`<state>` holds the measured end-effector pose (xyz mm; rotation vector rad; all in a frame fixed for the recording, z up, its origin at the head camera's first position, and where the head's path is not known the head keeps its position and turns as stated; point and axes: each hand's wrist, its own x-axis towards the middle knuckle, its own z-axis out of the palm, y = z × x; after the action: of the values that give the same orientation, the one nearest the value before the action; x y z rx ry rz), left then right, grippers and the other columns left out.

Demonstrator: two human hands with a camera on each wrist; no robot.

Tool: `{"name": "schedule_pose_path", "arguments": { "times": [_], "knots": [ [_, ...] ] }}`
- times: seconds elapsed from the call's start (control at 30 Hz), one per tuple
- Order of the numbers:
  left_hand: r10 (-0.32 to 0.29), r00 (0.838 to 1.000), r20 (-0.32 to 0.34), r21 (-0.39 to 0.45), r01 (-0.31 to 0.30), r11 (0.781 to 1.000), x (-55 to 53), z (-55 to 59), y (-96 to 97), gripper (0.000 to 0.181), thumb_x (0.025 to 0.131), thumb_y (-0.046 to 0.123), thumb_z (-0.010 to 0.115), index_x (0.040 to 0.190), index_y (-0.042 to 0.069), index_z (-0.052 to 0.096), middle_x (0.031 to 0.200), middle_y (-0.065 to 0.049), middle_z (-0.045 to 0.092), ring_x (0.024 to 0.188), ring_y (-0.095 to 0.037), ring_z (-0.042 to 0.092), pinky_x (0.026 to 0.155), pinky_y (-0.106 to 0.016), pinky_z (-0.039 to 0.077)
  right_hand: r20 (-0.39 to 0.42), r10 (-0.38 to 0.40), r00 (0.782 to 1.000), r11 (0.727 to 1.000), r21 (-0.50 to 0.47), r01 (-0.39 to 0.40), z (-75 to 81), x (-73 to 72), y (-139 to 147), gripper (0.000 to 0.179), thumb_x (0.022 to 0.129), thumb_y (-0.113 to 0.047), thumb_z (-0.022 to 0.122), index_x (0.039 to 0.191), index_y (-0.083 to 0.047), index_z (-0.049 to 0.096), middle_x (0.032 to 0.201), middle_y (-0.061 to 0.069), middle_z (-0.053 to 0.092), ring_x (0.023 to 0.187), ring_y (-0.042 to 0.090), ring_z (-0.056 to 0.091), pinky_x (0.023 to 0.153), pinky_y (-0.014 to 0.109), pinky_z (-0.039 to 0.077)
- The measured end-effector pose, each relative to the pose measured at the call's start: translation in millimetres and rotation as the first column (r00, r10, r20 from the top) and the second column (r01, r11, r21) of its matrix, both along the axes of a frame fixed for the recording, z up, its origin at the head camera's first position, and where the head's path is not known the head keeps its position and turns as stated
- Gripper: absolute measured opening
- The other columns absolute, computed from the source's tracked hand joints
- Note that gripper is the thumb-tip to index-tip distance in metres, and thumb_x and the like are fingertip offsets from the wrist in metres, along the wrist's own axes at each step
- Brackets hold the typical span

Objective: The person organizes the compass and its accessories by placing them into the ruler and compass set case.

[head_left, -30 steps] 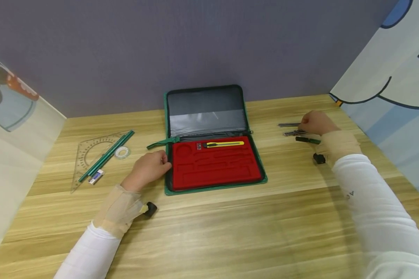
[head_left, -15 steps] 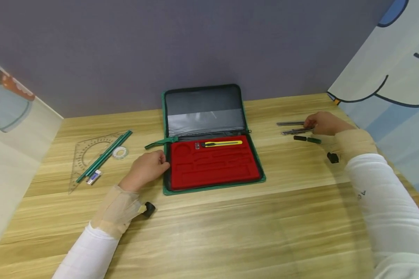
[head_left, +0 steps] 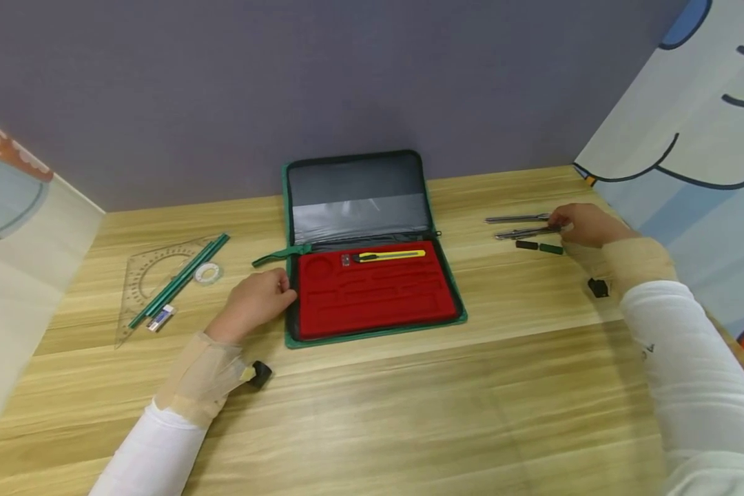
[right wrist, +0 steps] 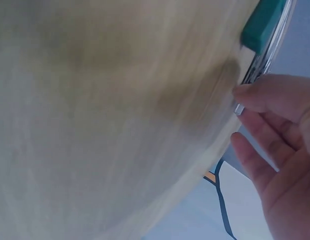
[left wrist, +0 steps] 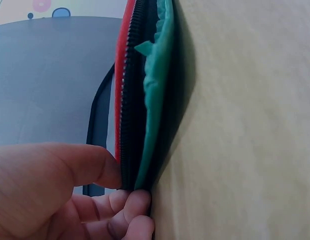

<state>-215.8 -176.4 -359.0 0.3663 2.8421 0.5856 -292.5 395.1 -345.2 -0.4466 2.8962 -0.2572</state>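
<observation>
**Two pinches, well apart**

Nearest: left hand (head_left: 251, 303), thumb and curled fingers pinching the left edge of a green zip case (head_left: 378, 333). The case lies unfolded mid-table, its red tray (head_left: 375, 313) facing up, yellow cutter (head_left: 389, 257) and tiny clear box (head_left: 346, 260) along the tray's far side. A tug at that edge would probably skew the case and could jog the cutter loose.

Further off: right hand (head_left: 585, 224), fingers drawn narrow, thumb and fingertip apparently pinching one end of the nearer metal instrument (head_left: 525, 233). A second instrument (head_left: 517, 219) lies just beyond. Held by one slim end, the piece may swing or slip, I judge; a low sweep might also knock the black stub (head_left: 526, 244) and green stub (head_left: 551, 249) just this side.

Surface: pale wood-grained table (head_left: 409, 420), running back to a dark grey panel (head_left: 347, 83). Cartoon prints on left wall (head_left: 25, 289) and right wall (head_left: 707, 124).
</observation>
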Motion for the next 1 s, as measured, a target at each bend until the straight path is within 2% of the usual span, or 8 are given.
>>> {"name": "schedule_pose_path", "arguments": {
  "times": [0.23, 0.47, 0.67, 1.0],
  "knots": [
    [-0.002, 1.000, 0.008, 0.003, 0.002, 1.000, 1.0, -1.1, -1.2, 0.014, 0.086, 0.021, 0.055, 0.081, 0.008, 0.054, 0.063, -0.001, 0.050, 0.057, -0.018, 0.046, 0.050, -0.029, 0.033, -0.032, 0.008, 0.999, 1.000, -0.001, -0.008, -3.9, 0.3, 1.7, 0.025, 0.082, 0.004, 0.060, 0.105, 0.011, 0.059, 0.100, 0.027, 0.062, 0.094, 0.044, 0.057, 0.082, 0.054, 0.044],
    [0.000, 1.000, -0.002, 0.006, 0.000, 1.000, 1.7, -0.7, -1.9, 0.013, 0.085, 0.020, 0.054, 0.080, 0.008, 0.054, 0.063, -0.001, 0.050, 0.057, -0.018, 0.046, 0.049, -0.029, 0.033, -0.102, 0.065, 0.993, 0.998, -0.018, -0.068, -9.1, -0.9, -2.6, 0.022, 0.082, 0.003, 0.062, 0.103, 0.010, 0.060, 0.098, 0.024, 0.063, 0.091, 0.041, 0.060, 0.080, 0.053, 0.045],
    [0.003, 1.000, -0.002, 0.009, -0.003, 1.000, 1.9, -1.4, -1.9, 0.013, 0.085, 0.020, 0.055, 0.080, 0.008, 0.055, 0.063, -0.002, 0.051, 0.057, -0.018, 0.046, 0.050, -0.029, 0.033, -0.104, 0.061, 0.993, 0.998, -0.029, -0.064, -6.7, 0.4, -7.1, 0.020, 0.083, 0.002, 0.062, 0.101, 0.008, 0.060, 0.095, 0.022, 0.063, 0.088, 0.039, 0.060, 0.077, 0.052, 0.046],
    [0.001, 1.000, -0.004, 0.006, -0.001, 1.000, 2.6, -1.8, -2.4, 0.013, 0.085, 0.020, 0.055, 0.080, 0.008, 0.055, 0.064, -0.002, 0.051, 0.058, -0.018, 0.046, 0.050, -0.029, 0.033, -0.103, 0.062, 0.993, 0.998, -0.026, -0.065, -8.4, 0.5, -7.5, 0.018, 0.082, 0.002, 0.063, 0.099, 0.007, 0.058, 0.095, 0.023, 0.063, 0.090, 0.040, 0.060, 0.078, 0.053, 0.046]
  ]
}}
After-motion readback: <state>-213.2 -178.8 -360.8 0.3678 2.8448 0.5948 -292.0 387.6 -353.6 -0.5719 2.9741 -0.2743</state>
